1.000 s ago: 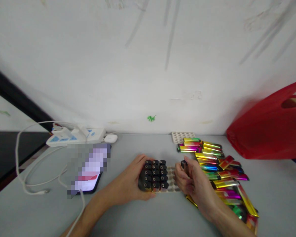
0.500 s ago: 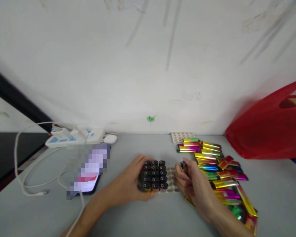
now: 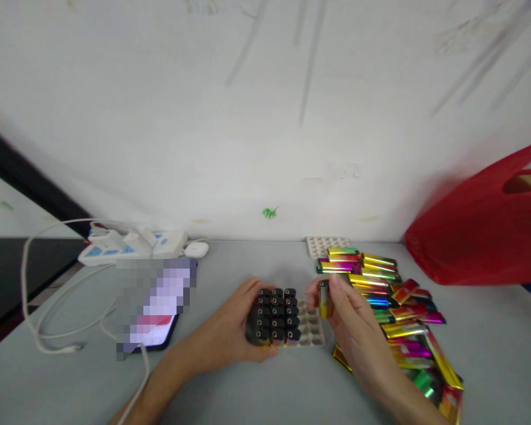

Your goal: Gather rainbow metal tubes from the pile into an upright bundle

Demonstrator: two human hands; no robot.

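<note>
A pale tray with round pockets [image 3: 312, 333] lies on the grey table. Its left part bears several upright lighters with black tops [image 3: 278, 311], set in three columns. My left hand [image 3: 236, 324] is wrapped round the left side of this group. Over the right part of the tray, my right hand [image 3: 345, 313] pinches a single gold lighter [image 3: 324, 300], upright with its black top up. Many shiny coloured lighters [image 3: 402, 330] lie in a loose pile to the right of my right hand.
At the wall stands a second pale tray [image 3: 321, 245]. A red bag [image 3: 491, 230] is at the right. On the left are a phone [image 3: 166, 307], a white power strip [image 3: 133, 247] and a looping white cable [image 3: 24, 277], which also crosses my left forearm.
My right hand has turned and opened its grip a little, so that the gold lighter's body now shows upright between its fingers. My left hand and the grouped lighters have hardly moved.
</note>
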